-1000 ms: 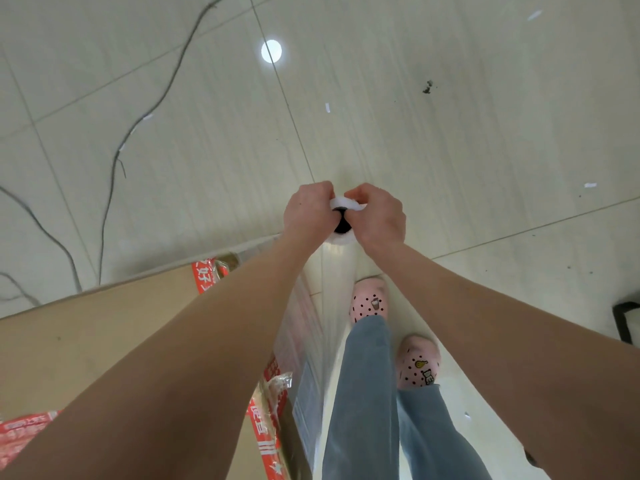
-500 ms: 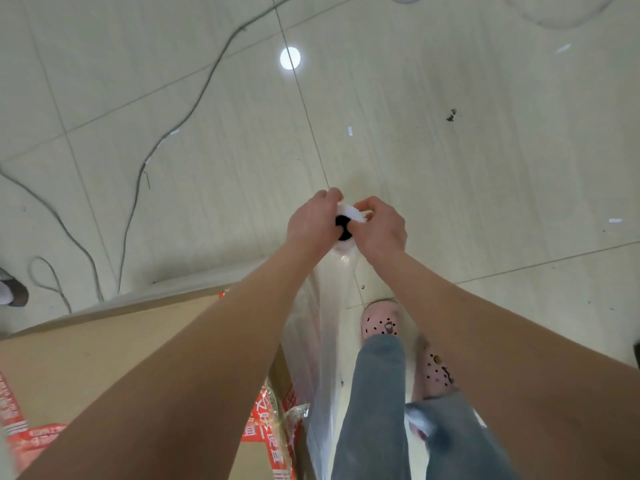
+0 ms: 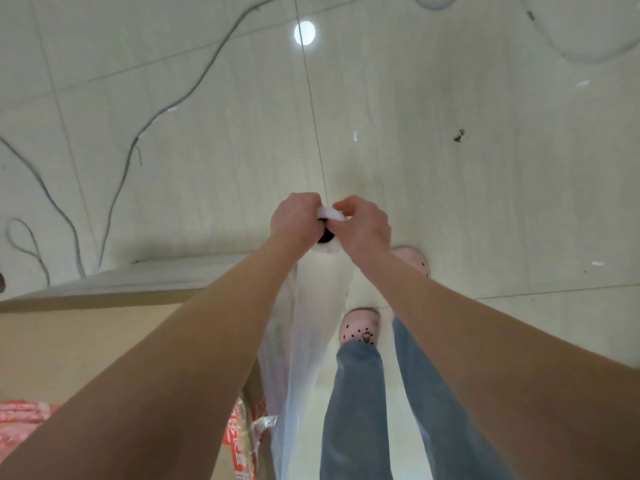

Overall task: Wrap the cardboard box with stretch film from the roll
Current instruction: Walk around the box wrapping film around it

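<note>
Hands: left hand and right hand together, both clamped on roll top | film hangs below them | box lower left, under left forearm

Soft even light, lamp glare on floor, wide-angle edge warp

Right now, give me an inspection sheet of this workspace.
Surface: pale glossy tiled floor, lamp reflection on it.
Job's things: stretch film roll held upright, seen end-on; film runs down from it alongside the cardboard box at left, which bears red printed tape.
Clutter: dark speck and small white scraps on the floor.
Grippers: left hand and right hand both grip the roll's top end.
Cables: grey cables snake over the floor, upper left.
Surroundings: the person's jeans and pink shoes; nothing else seen.
</note>
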Demonstrator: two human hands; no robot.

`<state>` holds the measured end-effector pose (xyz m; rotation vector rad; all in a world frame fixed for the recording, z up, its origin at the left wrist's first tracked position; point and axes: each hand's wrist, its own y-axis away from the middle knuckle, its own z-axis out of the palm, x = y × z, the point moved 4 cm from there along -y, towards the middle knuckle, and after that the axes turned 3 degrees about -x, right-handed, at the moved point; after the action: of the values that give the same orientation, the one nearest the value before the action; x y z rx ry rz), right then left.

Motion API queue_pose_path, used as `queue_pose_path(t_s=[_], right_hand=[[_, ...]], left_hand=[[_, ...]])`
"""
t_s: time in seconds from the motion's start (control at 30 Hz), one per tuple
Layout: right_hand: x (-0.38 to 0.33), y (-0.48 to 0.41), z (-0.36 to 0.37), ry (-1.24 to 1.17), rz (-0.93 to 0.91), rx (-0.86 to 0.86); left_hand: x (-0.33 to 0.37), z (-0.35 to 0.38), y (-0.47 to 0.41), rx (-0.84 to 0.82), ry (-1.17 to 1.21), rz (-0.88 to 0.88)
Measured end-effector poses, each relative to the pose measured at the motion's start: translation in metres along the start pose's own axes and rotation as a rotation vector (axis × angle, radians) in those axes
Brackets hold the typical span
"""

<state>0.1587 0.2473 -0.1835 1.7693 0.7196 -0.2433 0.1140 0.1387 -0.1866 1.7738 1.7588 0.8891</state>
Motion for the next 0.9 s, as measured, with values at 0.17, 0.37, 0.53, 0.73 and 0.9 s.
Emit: queue_pose_path(t_s=[0.17,0.37,0.53,0.73,0.9], right_hand=[[-0.021,-0.013,0.007,-0.043,0.031,-0.054],[-0.046,-0.029,0.024,-0.088,0.023,-0.126],[-0.049,-0.028,0.03,-0.03,0.034,-0.156],[-0.062,-0.034,0.034,0.092,0.03,-0.147],[-0.081,-0.043,0.035,0.194,-0.01,-0.116]], left_hand=[[-0.025,-0.014,-0.007,0.08,0.27,-0.236],[-0.051,-0.021,-0.01,0.037,0.382,-0.369],[-0.044,-0.036,-0.014,0.007,0.207,-0.113],[-0.038,-0.041,-0.025,-0.07,0.09,-0.122],[-0.048,-0.056,-0.037,-0.049,0.067,-0.13]])
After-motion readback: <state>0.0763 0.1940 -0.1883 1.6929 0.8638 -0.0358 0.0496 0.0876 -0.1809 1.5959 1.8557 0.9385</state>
